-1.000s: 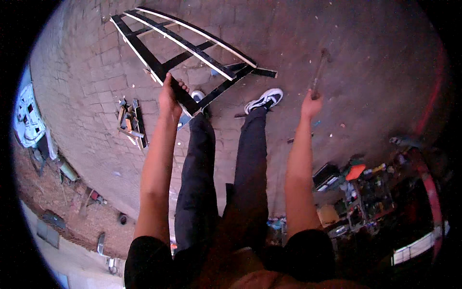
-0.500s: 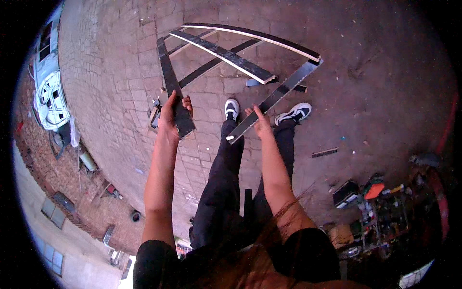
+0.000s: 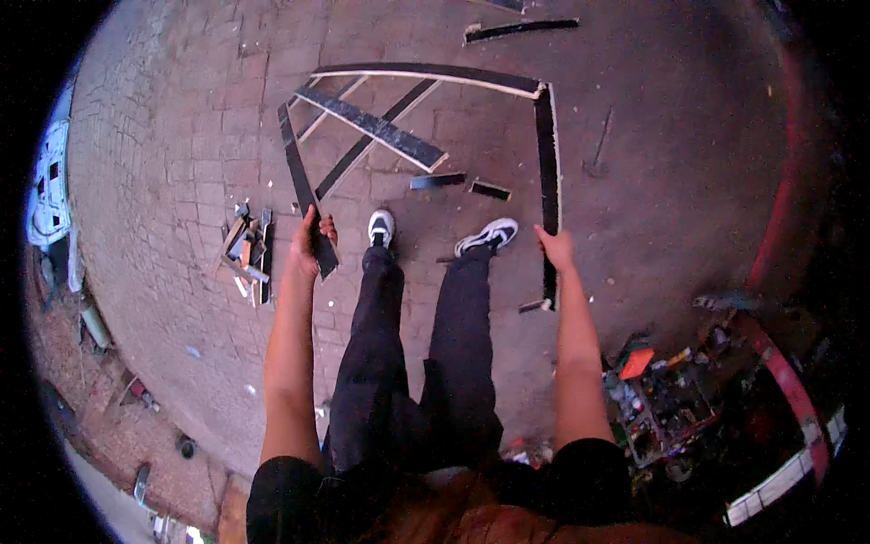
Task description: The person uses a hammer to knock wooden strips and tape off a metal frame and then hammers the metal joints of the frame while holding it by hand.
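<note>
A frame of black-faced wooden strips point(image 3: 435, 72) with pale edges stretches ahead of me, above the paving. My left hand point(image 3: 314, 243) is wrapped round the near end of its left strip point(image 3: 294, 163). On the right, my right hand point(image 3: 555, 248) grips the right strip point(image 3: 547, 154) near its lower end, thumb on the black face. This strip meets the long far strip at the top right corner. Inside the frame, a wider strip point(image 3: 376, 127) slants down to a loose-looking end, crossing a thinner slanted strip point(image 3: 340, 172).
Wood offcuts lie piled point(image 3: 246, 254) left of my feet. Short black pieces point(image 3: 490, 190) rest ahead of my shoes point(image 3: 489, 236), and a longer black strip point(image 3: 521, 31) lies farther off. A cluttered rack of tools and parts point(image 3: 666, 408) stands at lower right.
My right hand has moved right, swinging the right strip from a slant across the frame to nearly straight, so the frame is wider. My left hand keeps its hold. The view has shifted.
</note>
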`<state>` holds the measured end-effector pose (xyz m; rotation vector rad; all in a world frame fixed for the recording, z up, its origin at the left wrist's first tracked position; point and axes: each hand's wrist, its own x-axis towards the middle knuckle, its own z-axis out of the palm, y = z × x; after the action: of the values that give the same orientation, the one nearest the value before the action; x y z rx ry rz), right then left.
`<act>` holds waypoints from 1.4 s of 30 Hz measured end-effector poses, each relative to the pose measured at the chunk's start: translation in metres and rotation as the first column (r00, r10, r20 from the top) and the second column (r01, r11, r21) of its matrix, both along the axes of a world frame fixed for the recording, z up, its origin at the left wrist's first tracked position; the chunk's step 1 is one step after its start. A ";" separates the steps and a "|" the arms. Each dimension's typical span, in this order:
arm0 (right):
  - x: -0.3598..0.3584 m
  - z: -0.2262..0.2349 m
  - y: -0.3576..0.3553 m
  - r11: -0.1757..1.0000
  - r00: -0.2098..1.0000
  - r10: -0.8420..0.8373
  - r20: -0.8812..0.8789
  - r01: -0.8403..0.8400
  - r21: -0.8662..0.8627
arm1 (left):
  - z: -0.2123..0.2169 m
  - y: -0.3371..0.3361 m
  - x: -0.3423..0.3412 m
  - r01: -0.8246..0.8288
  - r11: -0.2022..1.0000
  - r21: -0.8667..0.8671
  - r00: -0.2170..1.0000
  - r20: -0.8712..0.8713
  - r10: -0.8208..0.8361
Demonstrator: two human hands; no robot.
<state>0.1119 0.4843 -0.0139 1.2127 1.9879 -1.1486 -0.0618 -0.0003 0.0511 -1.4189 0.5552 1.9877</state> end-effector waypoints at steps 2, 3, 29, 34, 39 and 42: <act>-0.011 0.019 0.037 0.987 0.989 0.140 0.041 -0.143 0.079 | -0.005 -0.010 0.001 -0.027 0.994 0.109 0.999 -0.021 0.029; -0.014 0.028 0.061 0.861 0.935 0.293 0.200 -0.349 0.370 | -0.008 -0.014 -0.001 0.034 0.998 0.043 0.999 -0.043 -0.032; 0.038 0.090 0.099 0.620 0.840 -0.436 0.322 0.540 -0.568 | -0.036 0.113 -0.019 0.365 0.666 -0.650 0.854 -0.051 -0.518; 0.000 0.100 0.069 0.582 0.809 -0.406 0.424 0.587 -0.563 | -0.029 0.125 -0.004 0.319 0.732 -0.602 0.895 -0.064 -0.442; -0.067 0.076 0.027 0.649 0.760 -0.613 0.216 0.641 -0.410 | -0.036 0.140 0.015 0.266 0.819 -0.508 0.935 -0.073 -0.348; -0.124 0.062 0.012 0.662 0.712 -0.684 0.157 0.697 -0.277 | -0.037 0.144 0.023 0.327 0.789 -0.521 0.936 0.061 -0.348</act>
<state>-0.0121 0.4967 0.0478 1.8598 1.2161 -1.7028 -0.0390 0.1439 0.0140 -1.4526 1.3560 1.6344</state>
